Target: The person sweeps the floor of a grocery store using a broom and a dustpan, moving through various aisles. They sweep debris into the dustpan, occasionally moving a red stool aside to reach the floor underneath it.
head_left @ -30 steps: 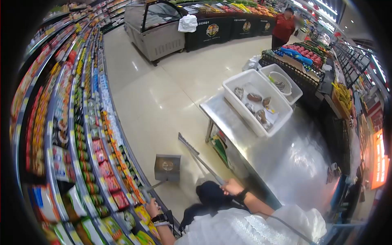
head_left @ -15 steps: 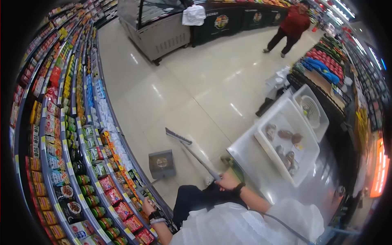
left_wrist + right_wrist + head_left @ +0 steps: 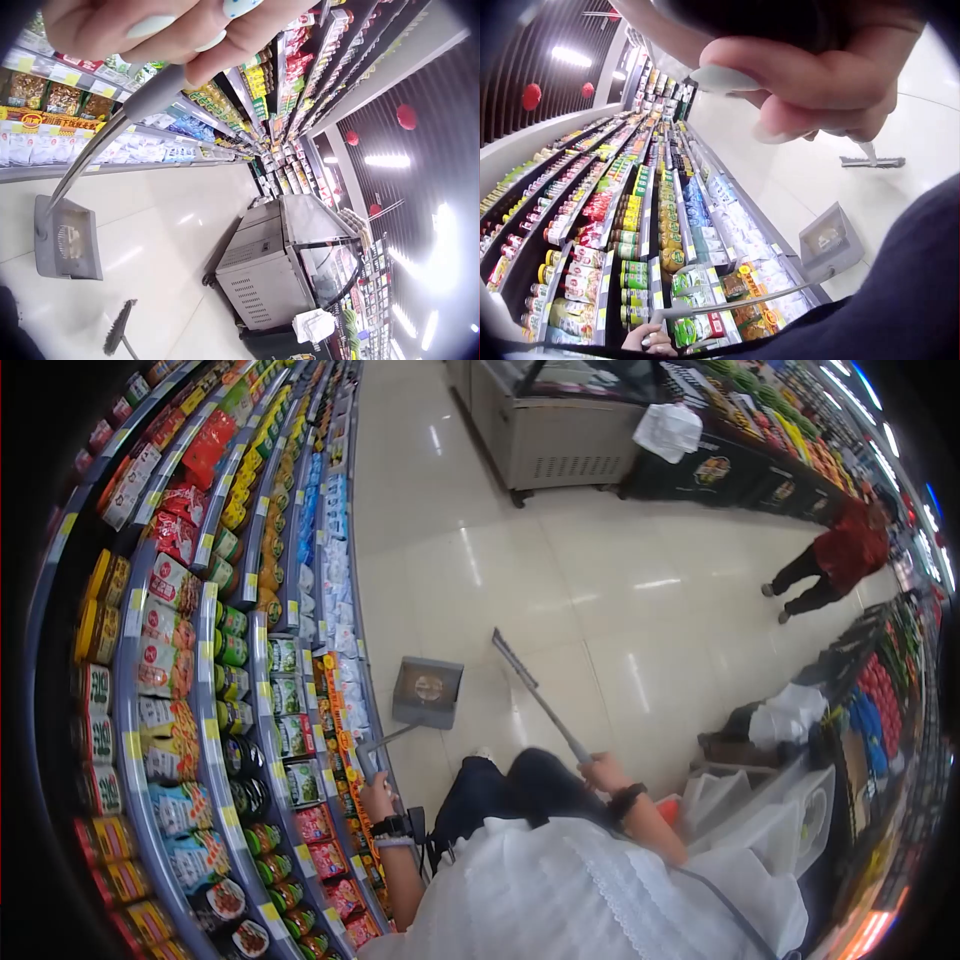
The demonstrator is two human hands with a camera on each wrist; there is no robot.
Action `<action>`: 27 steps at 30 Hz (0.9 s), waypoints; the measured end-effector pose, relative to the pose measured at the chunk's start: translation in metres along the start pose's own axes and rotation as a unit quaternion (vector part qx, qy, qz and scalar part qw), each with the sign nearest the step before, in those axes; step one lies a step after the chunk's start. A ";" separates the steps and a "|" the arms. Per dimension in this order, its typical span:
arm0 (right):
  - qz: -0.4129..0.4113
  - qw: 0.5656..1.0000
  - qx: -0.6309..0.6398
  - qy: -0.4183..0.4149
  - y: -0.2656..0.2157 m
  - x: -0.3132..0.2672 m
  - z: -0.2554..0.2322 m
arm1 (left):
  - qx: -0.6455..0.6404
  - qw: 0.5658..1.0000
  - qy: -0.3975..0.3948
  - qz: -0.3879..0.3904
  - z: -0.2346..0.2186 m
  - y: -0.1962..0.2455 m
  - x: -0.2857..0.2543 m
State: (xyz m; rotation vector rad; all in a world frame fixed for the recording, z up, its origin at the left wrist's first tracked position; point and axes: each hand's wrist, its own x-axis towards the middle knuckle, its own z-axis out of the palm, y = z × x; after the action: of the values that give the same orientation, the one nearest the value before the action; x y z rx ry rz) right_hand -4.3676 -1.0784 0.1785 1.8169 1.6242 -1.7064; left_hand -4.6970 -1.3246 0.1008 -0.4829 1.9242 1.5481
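My left hand point(image 3: 378, 800) grips the grey handle of a long-handled dustpan point(image 3: 428, 692), whose grey pan lies near the foot of the shelves. In the left wrist view, curled fingers point(image 3: 217, 30) wrap the handle end above the dustpan point(image 3: 69, 238). My right hand point(image 3: 604, 773) holds the pole of a broom point(image 3: 540, 700); its narrow dark head points forward over the floor, to the right of the pan and apart from it. The right wrist view shows the curled fingers point(image 3: 817, 90) close up, with the broom head point(image 3: 872, 162) beyond them.
Stocked shelves point(image 3: 205, 690) run along the left side. A metal display case point(image 3: 570, 445) stands ahead, beside a produce stand point(image 3: 740, 460). A person in red point(image 3: 845, 550) is at the right. White bins point(image 3: 735, 810) and a white bag point(image 3: 788, 715) are near my right side.
The head view has swung, and the shelves fill more of it. The white bins have shifted to the lower right edge. Both hands keep their grips; the person in red appears farther right.
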 end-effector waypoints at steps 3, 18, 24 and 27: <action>-0.004 1.000 0.013 -0.001 -0.064 0.046 -0.009 | 0.008 1.000 0.016 -0.002 0.039 0.054 0.046; -0.074 0.997 0.014 -0.009 -0.451 0.334 -0.077 | 0.103 0.991 0.076 0.035 0.267 0.334 0.283; -0.068 0.997 -0.019 -0.018 -0.602 0.456 -0.084 | 0.054 0.997 0.054 0.004 0.345 0.441 0.395; -0.058 0.998 -0.001 -0.006 -0.679 0.503 -0.081 | 0.059 0.998 0.032 0.015 0.388 0.499 0.458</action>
State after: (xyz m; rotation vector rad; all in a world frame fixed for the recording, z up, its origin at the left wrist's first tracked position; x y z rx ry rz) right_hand -4.9562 -0.4674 0.1634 1.7391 1.7565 -1.7586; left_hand -5.2593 -0.7839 0.1180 -0.4582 2.0674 1.4429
